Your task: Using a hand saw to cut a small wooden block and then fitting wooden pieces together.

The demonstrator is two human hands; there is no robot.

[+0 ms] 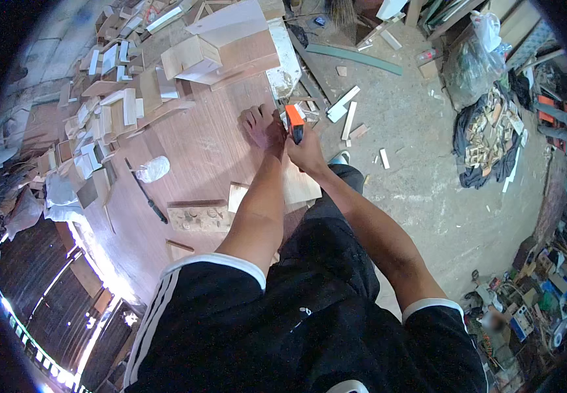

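Observation:
My left hand [264,129] rests near the right edge of the wood-topped table [192,150], palm down with the fingers spread. Just beside it, my right hand [306,149] is closed around a tool with an orange and black body [294,116]. Its kind is hard to make out, and my fingers cover its lower part. Small pale pieces lie close to the tool at the table's edge. A pale wooden board [302,185] sits below my right wrist, partly covered by my forearms and leg.
Many wood offcuts [110,118] and an open wooden box [195,57] crowd the table's far left. A clear plastic cup or bag [153,169], a dark thin rod [145,193] and a stained wood block [198,217] lie nearer. Strips [349,120] and a filled sack [476,65] are on the floor.

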